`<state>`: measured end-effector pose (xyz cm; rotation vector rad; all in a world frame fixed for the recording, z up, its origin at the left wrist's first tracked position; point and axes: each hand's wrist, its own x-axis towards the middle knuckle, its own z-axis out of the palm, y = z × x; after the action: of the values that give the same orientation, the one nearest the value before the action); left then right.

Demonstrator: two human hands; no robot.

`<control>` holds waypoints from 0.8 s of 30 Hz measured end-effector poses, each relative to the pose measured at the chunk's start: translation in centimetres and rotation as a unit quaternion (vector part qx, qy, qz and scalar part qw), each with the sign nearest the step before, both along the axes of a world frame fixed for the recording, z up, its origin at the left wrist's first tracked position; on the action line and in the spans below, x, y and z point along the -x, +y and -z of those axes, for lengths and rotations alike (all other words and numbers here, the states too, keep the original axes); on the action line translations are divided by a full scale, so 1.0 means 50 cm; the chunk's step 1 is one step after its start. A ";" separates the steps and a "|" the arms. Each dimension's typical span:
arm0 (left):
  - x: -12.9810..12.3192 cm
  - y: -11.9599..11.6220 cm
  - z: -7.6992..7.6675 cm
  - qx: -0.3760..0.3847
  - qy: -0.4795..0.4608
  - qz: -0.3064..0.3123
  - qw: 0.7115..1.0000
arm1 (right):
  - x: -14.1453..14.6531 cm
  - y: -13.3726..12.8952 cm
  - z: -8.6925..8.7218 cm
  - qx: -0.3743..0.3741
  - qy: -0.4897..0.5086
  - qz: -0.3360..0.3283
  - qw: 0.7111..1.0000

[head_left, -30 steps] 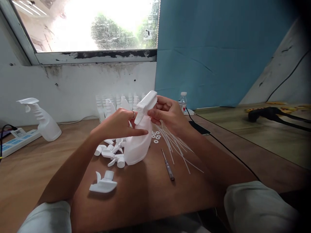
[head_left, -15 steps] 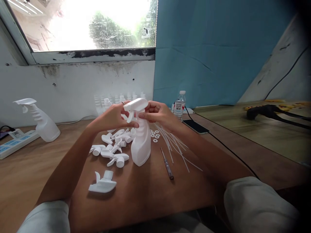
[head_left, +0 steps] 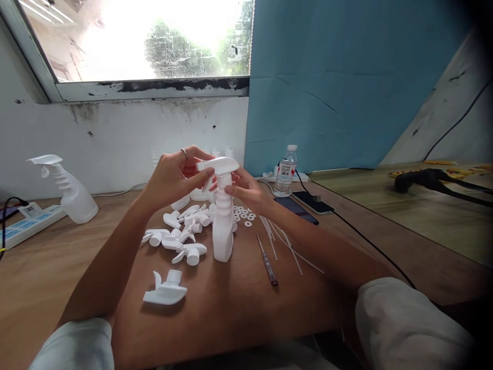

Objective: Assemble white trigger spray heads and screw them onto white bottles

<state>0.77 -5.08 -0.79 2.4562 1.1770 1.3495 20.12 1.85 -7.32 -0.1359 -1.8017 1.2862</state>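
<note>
A white spray bottle (head_left: 223, 226) stands upright in front of me with a white trigger sprayer head (head_left: 219, 165) on its neck. My left hand (head_left: 175, 174), a ring on one finger, pinches the nozzle end of that head between thumb and fingers. Around the bottle's neck, just under the head, my right hand (head_left: 248, 191) is closed. Left of the bottle lies a heap of loose white trigger sprayer heads (head_left: 188, 226). One more sprayer head (head_left: 165, 289) rests upside down nearer to me. White washers (head_left: 248, 224) are scattered behind the bottle, partly hidden by my right hand.
Thin white tubes (head_left: 292, 252) and a screwdriver (head_left: 267, 264) lie to the right. Farther back are a water bottle (head_left: 285, 172) and two phones, one (head_left: 314, 202) by a cable. Another spray bottle (head_left: 77, 198) stands at left beside a power strip (head_left: 34, 224).
The spray bottle has turned about its upright axis and stands straighter. My left hand has shifted up onto the nozzle end, while my right hand has slid slightly lower on the neck.
</note>
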 end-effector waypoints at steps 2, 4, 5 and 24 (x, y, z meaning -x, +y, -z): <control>0.001 -0.001 -0.001 -0.004 -0.001 -0.004 1.000 | -0.008 0.008 0.001 0.008 -0.055 -0.075 0.996; 0.001 -0.004 -0.002 -0.010 -0.003 -0.009 1.000 | -0.013 0.011 0.001 0.011 -0.094 -0.081 0.992; 0.001 -0.005 -0.003 -0.012 -0.003 -0.009 1.000 | -0.014 0.010 0.001 0.010 -0.100 -0.059 0.993; 0.010 -0.008 -0.009 0.035 -0.021 0.045 0.998 | 0.039 -0.051 0.023 0.121 0.040 -0.017 0.992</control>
<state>0.25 -5.48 -0.35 2.3909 1.0730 1.3061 18.18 -0.67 -8.48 -0.1862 -1.5816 1.5110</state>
